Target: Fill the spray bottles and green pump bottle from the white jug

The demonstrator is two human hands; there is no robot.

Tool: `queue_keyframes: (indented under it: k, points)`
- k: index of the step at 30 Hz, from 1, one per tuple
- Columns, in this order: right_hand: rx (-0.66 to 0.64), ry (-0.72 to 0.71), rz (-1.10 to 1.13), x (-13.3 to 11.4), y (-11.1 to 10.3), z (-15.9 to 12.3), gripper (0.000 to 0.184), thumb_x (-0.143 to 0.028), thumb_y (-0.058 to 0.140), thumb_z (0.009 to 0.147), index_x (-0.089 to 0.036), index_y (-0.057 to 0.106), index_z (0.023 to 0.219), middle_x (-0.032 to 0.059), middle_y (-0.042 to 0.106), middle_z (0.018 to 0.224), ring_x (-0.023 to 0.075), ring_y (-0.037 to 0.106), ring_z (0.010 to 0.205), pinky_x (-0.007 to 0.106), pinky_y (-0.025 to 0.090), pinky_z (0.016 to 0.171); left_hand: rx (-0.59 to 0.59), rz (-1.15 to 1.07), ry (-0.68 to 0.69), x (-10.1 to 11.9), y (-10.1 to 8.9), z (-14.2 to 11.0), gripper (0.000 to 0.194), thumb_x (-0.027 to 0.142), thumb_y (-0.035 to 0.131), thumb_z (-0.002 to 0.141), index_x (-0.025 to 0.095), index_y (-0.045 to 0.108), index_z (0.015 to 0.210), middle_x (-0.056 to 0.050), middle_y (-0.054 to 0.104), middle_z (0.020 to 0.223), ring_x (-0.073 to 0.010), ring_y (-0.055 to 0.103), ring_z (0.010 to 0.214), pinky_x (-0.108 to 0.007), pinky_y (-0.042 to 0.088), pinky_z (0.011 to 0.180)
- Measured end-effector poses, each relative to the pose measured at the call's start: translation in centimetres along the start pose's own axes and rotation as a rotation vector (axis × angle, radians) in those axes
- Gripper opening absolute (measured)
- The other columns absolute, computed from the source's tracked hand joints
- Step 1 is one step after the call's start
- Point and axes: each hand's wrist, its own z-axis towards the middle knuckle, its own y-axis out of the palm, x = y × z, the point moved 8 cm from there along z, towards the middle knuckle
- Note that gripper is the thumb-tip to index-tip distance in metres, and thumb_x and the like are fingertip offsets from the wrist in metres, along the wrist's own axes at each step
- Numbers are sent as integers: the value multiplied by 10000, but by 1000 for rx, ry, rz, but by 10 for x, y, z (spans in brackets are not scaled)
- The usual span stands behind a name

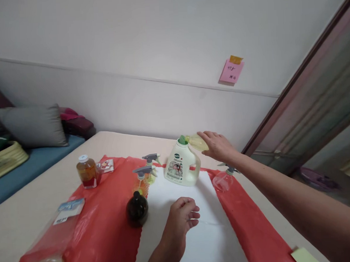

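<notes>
My right hand [219,146] is wrapped around a translucent yellow bottle [198,142], tipped nearly on its side. The bottle's mouth is at the green neck opening of a pale laundry detergent jug [178,166], which stands upright with its handle toward the right. Over the white sheet, my left hand [183,216] is closed with curled fingers. A thin clear strand [210,223] runs rightward from it; what the fingers hold is hidden. Left of the jug stand two spray bottles [141,183] with grey trigger heads. Another clear spray bottle [223,180] is to its right.
A dark round bottle [137,209] stands on the red plastic sheet [109,212]. Farther left are an amber bottle with a white cap [87,171], a small box [106,166] and a clear plastic package [59,227]. A wall [150,105] rises behind the table.
</notes>
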Motion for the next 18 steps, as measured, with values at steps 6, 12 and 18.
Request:
queue_keyframes:
  k: [6, 12, 18]
  points:
    - [-8, -51, -83, -9, -7, 9, 728, -186, 607, 746, -222, 375, 1435, 152, 511, 1403, 333, 506, 1229, 455, 408, 941, -3, -21, 10, 3, -1, -2, 280, 335, 678, 739, 153, 611, 941, -71, 640, 920, -161, 595, 807, -308, 432, 778]
    - [30, -186, -279, -19, -19, 17, 696, -49, 509, 751, -255, 415, 1410, 136, 503, 1410, 308, 461, 1276, 463, 359, 970, 4, -59, 2, 4, -2, -3, 277, 311, 686, 723, 150, 612, 936, -78, 650, 906, -162, 598, 788, -305, 434, 756]
    - [74, -322, -449, -32, -29, 25, 678, 7, 464, 749, -260, 444, 1372, 140, 514, 1386, 303, 454, 1270, 493, 342, 969, -15, -78, 17, 8, -2, -6, 267, 314, 683, 728, 155, 613, 931, -72, 652, 901, -160, 604, 790, -299, 438, 757]
